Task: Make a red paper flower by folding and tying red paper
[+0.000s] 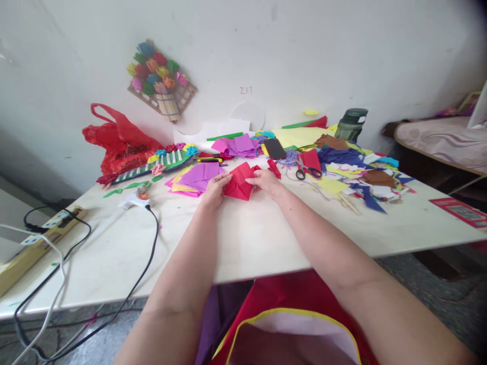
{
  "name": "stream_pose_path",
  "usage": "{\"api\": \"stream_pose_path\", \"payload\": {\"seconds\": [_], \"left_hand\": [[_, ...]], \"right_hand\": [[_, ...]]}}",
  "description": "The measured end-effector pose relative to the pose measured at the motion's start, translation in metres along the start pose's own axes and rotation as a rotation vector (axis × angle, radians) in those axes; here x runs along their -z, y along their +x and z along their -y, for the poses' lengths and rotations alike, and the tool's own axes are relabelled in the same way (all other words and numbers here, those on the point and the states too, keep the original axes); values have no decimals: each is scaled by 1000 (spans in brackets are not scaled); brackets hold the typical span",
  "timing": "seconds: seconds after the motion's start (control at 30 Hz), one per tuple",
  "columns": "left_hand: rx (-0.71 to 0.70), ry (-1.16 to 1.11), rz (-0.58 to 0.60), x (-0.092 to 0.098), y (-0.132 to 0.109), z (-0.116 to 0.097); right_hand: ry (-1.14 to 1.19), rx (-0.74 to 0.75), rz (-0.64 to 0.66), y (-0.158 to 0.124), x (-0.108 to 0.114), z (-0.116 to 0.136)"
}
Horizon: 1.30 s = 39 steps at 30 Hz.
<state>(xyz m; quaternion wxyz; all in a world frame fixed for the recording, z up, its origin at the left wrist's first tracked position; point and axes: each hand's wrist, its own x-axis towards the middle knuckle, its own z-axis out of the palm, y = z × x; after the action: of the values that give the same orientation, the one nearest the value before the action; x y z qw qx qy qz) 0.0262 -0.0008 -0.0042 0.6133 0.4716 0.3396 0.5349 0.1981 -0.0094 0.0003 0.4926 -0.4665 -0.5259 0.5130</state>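
Note:
A square of red paper (239,183) with crease lines is held up just above the white table between both hands. My left hand (216,189) pinches its left edge. At the right edge, my right hand (266,181) has its thumb and fingers closed on the same sheet. Small red folded pieces (274,169) lie right behind my right hand. A stack of purple, yellow and pink paper sheets (200,176) rests beside my left hand. Black-handled scissors (307,171) lie to the right, partly on another red piece.
A white glue gun (134,201) trails a black cord across the left side, near a power strip (41,238). Behind stand a red plastic bag (122,142) and a green bottle (352,125). Coloured scraps (365,172) heap at the right; a phone (274,149) lies at the back.

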Motion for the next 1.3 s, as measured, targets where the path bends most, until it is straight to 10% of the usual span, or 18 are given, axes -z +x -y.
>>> {"api": "stream_pose_path", "payload": {"seconds": [1.3], "left_hand": [[60,100,60,10,2,1]], "right_hand": [[-44,34,75,0,7,-2]]}}
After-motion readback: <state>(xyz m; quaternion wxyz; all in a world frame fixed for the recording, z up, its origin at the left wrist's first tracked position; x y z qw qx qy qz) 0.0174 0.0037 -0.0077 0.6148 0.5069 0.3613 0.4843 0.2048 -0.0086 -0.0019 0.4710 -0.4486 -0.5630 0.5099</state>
